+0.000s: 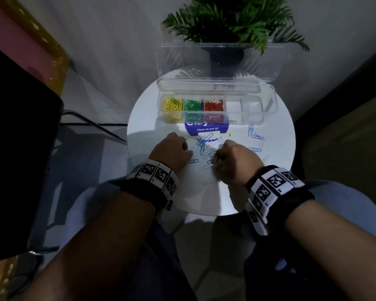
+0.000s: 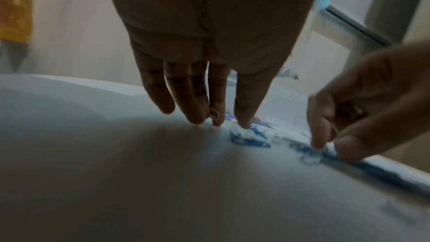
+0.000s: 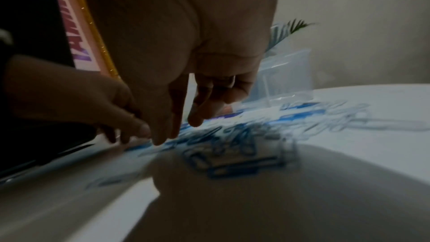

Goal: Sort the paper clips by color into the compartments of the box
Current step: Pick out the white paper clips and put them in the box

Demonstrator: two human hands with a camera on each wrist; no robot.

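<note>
Blue paper clips (image 1: 204,142) and pale ones (image 1: 256,135) lie scattered on the round white table (image 1: 204,198). Behind them stands the clear compartment box (image 1: 243,115), lid up, with yellow clips (image 1: 173,105), green clips (image 1: 192,104) and red clips (image 1: 213,104) in its left compartments; the right compartments look empty. My left hand (image 1: 176,151) reaches down with straight fingers (image 2: 243,117) whose tips press on clips (image 2: 251,137). My right hand (image 1: 228,157) pinches a pale clip against the table between thumb and finger (image 2: 317,135). The blue pile (image 3: 232,154) lies just under it.
A potted fern (image 1: 228,29) stands behind the box's raised lid (image 1: 221,59). A round blue sticker (image 1: 206,127) lies on the table in front of the box. A black chair (image 1: 20,148) is at the left. My knees are under the table's near edge.
</note>
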